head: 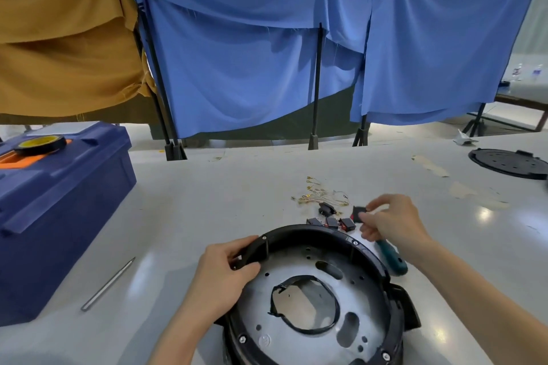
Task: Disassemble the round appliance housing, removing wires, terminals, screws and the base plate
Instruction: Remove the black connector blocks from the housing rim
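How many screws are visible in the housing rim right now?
4: far-left screw by the left hand, far-right screw, near-left screw, near-right screw, all in the housing rim. Others may be hidden off-frame.

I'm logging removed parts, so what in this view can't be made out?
All in the head view:
1. The small black part pinched by the right hand is blurred and half covered by fingers, so its type is unclear.
2. The green-handled tool has its tip hidden under the right hand.
3. The housing, gripped by the left hand, has its near side cut off by the bottom edge.
4. The wires are too small to count.
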Demonstrator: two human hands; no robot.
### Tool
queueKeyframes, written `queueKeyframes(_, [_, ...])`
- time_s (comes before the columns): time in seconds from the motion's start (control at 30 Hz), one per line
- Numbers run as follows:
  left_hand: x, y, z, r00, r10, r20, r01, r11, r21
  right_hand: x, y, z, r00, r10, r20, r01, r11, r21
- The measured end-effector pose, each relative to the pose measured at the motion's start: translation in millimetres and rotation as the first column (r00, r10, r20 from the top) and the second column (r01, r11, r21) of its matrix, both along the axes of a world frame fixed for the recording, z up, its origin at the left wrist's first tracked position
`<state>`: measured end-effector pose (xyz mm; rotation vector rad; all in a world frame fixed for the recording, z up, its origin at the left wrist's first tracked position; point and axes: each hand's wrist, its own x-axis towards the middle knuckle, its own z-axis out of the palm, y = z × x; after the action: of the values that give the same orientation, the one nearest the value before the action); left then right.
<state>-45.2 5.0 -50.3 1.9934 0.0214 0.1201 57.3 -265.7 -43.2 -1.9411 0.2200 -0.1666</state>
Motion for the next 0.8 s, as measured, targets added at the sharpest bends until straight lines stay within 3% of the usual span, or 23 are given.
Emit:
queueKeyframes(0.13, [-1,7,-1,1.000,0.009,0.020,-0.008,0.996,-0.085,17,-5,-21,0.993,-0.034,-0.111,0.020,0.992,-0.125])
queueKeyframes(0.57, [2,11,-9,0.999,0.015,0.042,-0.008,0.987,-0.160,46,6,-24,0.993,-0.075,-0.097,0.018,0.874,-0.485])
queueKeyframes(0.8, [3,10,-10,0.999,0.026,0.040,-0.019,0.985,-0.169,47,4,-25,0.991,-0.066,-0.116,-0.010,0.828,-0.560])
